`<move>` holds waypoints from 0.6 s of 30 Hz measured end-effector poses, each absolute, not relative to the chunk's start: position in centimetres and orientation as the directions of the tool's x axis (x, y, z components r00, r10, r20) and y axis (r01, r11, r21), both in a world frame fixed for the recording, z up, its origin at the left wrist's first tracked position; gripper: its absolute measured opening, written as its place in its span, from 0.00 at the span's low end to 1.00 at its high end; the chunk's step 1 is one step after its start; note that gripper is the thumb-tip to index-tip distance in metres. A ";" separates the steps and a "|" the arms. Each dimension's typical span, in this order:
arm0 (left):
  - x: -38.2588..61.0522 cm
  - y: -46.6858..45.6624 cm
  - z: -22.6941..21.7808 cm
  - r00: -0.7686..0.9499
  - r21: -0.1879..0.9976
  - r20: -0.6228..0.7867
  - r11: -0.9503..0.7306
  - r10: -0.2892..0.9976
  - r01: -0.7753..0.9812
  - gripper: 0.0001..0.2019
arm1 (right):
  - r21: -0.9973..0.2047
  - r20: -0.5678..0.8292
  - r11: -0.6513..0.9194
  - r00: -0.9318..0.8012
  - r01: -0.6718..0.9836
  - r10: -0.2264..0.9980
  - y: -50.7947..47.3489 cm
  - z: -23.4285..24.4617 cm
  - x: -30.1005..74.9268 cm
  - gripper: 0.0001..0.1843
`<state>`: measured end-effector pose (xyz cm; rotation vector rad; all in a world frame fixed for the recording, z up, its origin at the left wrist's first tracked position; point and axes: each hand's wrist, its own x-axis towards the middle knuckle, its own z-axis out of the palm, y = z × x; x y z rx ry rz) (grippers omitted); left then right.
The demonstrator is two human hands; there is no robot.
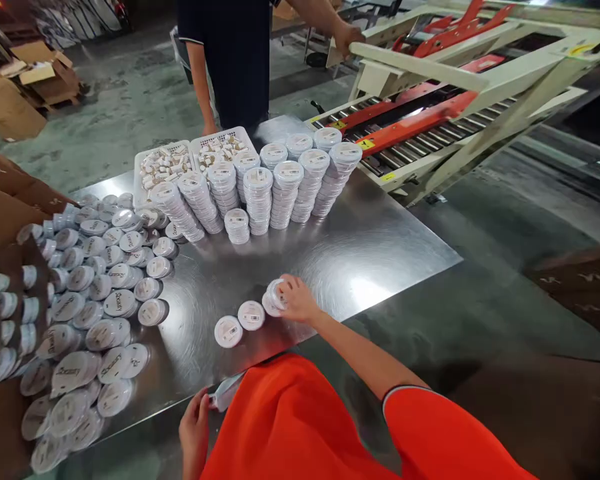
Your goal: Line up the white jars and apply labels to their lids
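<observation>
My right hand (pixel 299 301) has its fingers curled over a short stack of round, flat white containers (pixel 273 300) near the front edge of the metal table. Two more labelled round containers (pixel 251 315) stand in line to its left. Low at the table's edge, my left hand (pixel 195 423) is closed beside a whitish, translucent object (pixel 226 395), partly hidden by my shirt. What its fingers grip is unclear. Tall stacks of the same containers (pixel 258 200) rise at the back of the table, with one shorter stack (pixel 237 227) in front.
Many loose round containers (pixel 119 303) cover the left side, spilling from a cardboard box (pixel 10 193). Two white baskets (pixel 196 155) hold small white-capped pieces. Across the table stands a person (pixel 225 60), one hand on the frame of a roller conveyor (pixel 420 87).
</observation>
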<state>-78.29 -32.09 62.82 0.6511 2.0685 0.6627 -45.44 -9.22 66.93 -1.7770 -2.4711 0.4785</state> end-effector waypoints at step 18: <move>-79.7 -33.9 62.1 -0.526 0.715 -0.495 0.668 0.692 0.206 0.30 | 0.015 -0.356 0.553 -0.512 0.833 0.782 -10.4 65.6 -59.0 0.28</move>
